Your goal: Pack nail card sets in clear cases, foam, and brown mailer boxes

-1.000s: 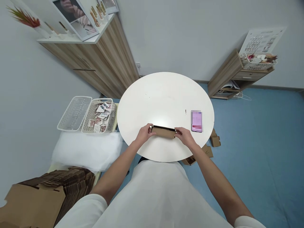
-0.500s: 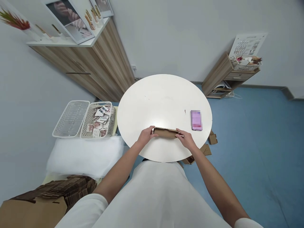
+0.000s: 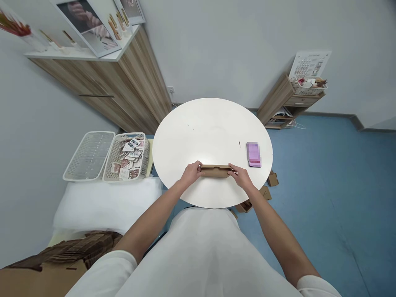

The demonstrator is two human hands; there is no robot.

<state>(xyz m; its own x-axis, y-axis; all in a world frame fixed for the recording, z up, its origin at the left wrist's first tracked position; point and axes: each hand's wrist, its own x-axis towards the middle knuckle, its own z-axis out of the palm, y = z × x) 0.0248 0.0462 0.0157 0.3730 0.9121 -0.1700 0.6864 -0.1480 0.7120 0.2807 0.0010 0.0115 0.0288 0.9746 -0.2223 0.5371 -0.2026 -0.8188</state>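
A small brown cardboard box (image 3: 215, 173) is held over the near part of the round white table (image 3: 204, 123). My left hand (image 3: 192, 173) grips its left end, fingers closed on the edge. At the right end, my right hand (image 3: 240, 175) pinches the cardboard between thumb and fingers. The box's long side faces me, and a narrow gap shows along its top below the back edge. Its inside is mostly hidden. To the right of my right hand lies a purple, pixelated flat object (image 3: 253, 154), perhaps a phone.
At the left stand a white basket (image 3: 107, 165) of small printed packets and an empty-looking white basket (image 3: 88, 156). White padded sheets (image 3: 105, 204) and stacked flat cardboard (image 3: 64, 268) lie nearer. Cardboard boxes (image 3: 272, 179) sit on the floor beyond the table's right edge.
The box's front side has tipped upward, and a notch now shows along its top edge. Both hands keep their hold on the ends. The whole view has shifted slightly.
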